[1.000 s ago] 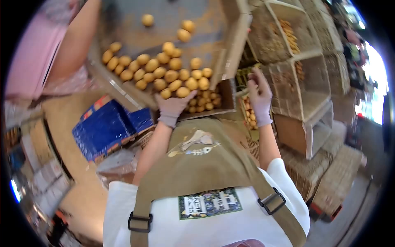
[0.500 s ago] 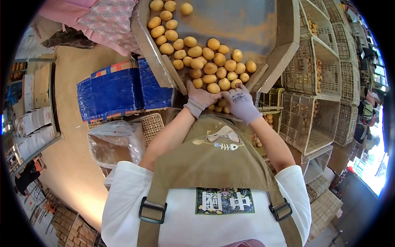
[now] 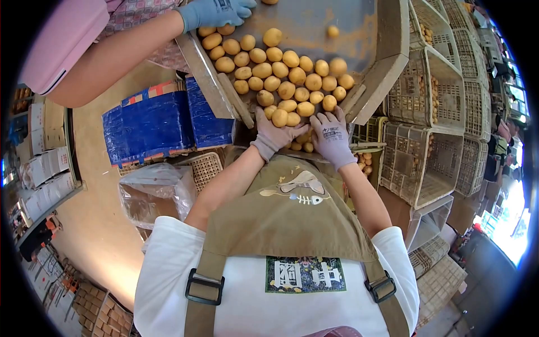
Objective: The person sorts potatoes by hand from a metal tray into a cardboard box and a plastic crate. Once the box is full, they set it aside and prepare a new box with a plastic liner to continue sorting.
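Observation:
Round yellow-brown produce, looking like small potatoes [image 3: 286, 89], lies crowded at the near end of a sloping metal tray [image 3: 314, 22]. My left hand [image 3: 274, 135], in a pale glove, is at the left of the tray's mouth, fingers apart and touching the nearest potatoes. Opposite it my right hand [image 3: 331, 136], gloved too, has its fingers spread upward beside the front potatoes. Neither hand is closed around one. Between and below the hands, more potatoes show in the gap, partly hidden by the gloves and the apron [image 3: 281, 208].
A co-worker's blue-gloved hand [image 3: 216, 12] reaches over the tray's upper left. Stacked plastic crates [image 3: 401, 163] stand at the right, some holding potatoes. Blue-wrapped boxes [image 3: 149, 126] and a plastic-lined box [image 3: 160, 191] are at the left. Wooden sides [image 3: 387, 73] bound the tray.
The co-worker's blue-gloved hand has come in at the upper left. More potatoes have rolled down the tray. My right hand's fingers have spread apart, and my hands have shifted slightly.

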Available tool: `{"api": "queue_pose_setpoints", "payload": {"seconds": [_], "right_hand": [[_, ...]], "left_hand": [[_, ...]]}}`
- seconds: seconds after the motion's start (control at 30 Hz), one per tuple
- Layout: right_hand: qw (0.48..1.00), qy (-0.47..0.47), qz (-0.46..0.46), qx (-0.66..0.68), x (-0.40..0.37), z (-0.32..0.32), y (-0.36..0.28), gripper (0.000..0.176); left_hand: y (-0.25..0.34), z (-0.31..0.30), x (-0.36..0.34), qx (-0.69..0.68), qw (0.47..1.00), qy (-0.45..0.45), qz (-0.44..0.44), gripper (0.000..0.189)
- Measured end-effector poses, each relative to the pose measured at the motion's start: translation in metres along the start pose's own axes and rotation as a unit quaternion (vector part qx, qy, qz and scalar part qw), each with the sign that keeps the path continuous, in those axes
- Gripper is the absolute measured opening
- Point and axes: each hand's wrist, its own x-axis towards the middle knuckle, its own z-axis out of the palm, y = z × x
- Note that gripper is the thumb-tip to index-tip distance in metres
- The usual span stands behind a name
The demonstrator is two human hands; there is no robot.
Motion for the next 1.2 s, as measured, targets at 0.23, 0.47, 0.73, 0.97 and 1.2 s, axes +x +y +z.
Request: {"api": "queue_pose_setpoints", "payload": {"seconds": [0.23,0.47,0.73,0.97,1.2], "right_hand": [[1.0,-0.024,-0.006,0.006,0.002,-0.005,-0.002,0.029],[1.0,-0.005,-0.01,0.01,0.001,-0.004,-0.001,0.027],[1.0,0.005,-0.006,0.02,0.0,-0.004,-0.001,0.025],[0.999,0.027,-0.002,0.045,0.002,0.002,0.002,0.021],[0.979,0.1,0.162,-0.065,0.105,-0.027,0.063,0.034]], "left_hand": [[0.002,-0.018,0.005,0.061,0.996,-0.019,0.064,0.081],[-0.002,0.002,-0.001,0.014,0.999,0.0,0.045,0.081],[-0.002,-0.002,0.001,0.003,0.999,0.028,0.04,0.087],[0.0,-0.009,0.003,0.0,1.0,-0.001,0.029,0.089],[-0.002,-0.007,0.0,0.058,0.997,-0.007,0.055,0.083]]}}
